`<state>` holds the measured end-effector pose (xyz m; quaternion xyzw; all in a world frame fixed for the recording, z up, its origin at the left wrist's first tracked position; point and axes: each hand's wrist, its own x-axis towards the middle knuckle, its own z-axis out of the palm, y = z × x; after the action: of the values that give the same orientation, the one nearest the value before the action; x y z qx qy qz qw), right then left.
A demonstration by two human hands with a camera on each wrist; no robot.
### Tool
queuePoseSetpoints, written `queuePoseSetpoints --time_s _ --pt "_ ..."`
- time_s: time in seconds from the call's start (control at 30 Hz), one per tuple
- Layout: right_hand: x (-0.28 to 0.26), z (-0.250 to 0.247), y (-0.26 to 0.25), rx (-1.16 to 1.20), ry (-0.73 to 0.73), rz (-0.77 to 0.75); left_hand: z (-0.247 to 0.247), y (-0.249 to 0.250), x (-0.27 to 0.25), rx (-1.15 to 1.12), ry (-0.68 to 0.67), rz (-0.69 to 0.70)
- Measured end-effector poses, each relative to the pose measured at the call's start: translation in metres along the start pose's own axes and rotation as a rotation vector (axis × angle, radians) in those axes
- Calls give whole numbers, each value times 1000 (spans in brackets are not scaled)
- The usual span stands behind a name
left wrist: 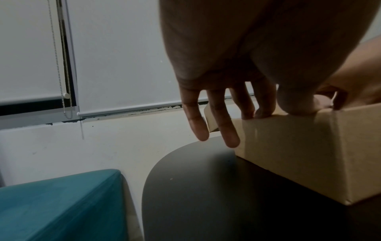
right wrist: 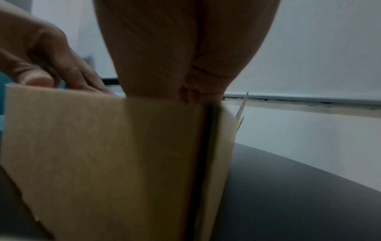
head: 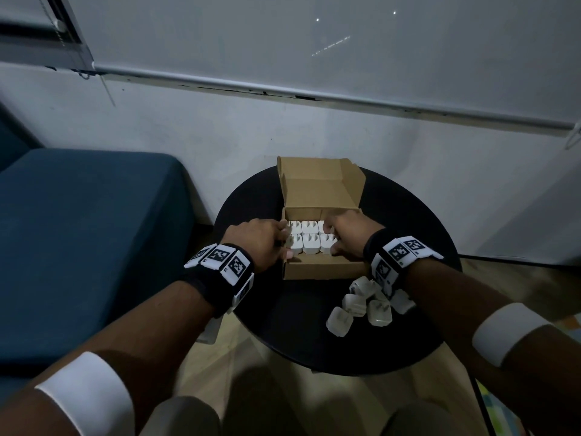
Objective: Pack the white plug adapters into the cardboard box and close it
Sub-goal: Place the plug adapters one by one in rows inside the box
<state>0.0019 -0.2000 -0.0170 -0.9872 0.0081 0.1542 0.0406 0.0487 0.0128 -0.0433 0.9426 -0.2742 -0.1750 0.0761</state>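
Note:
The open cardboard box (head: 320, 269) stands on a round black table (head: 283, 325), its lid (head: 320, 184) upright at the back. Two rows of white plug adapters (head: 309, 243) fill its left and middle. My left hand (head: 261, 240) rests on the box's left wall; in the left wrist view its fingers (left wrist: 226, 130) are straight, two hanging outside the box (left wrist: 299, 154), and the thumb is on the rim. My right hand (head: 345, 237) reaches into the right end, fingers curled down around an adapter that is mostly hidden. The box (right wrist: 103, 154) hides them in the right wrist view.
A heap of several loose white adapters (head: 361, 305) lies on the table at the front right, under my right wrist. A blue upholstered seat (head: 78, 247) stands left of the table. A wall with a lowered blind runs behind the box.

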Motion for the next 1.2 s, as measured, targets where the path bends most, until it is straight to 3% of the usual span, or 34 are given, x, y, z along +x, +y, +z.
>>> queuePoseSetpoints --time_s 0.17,0.37,0.53,0.67,0.87,1.2 --pt "-20 -14 3 77 70 -37 0 2 -1 -14 5 -28" --pt "-62 -21 7 21 -78 -198 -4 7 -5 6 0 -41" --pt "-83 -16 13 1 -124 -244 -5 12 -6 0 -5 -88" --pt "-90 -4 19 -195 -219 -283 -5 13 -7 28 -12 -91" --pt "-90 14 20 -410 -158 -410 -9 15 -7 53 -9 -82" --pt "-88 -3 20 -287 -43 -374 -11 18 -10 92 -2 -48"
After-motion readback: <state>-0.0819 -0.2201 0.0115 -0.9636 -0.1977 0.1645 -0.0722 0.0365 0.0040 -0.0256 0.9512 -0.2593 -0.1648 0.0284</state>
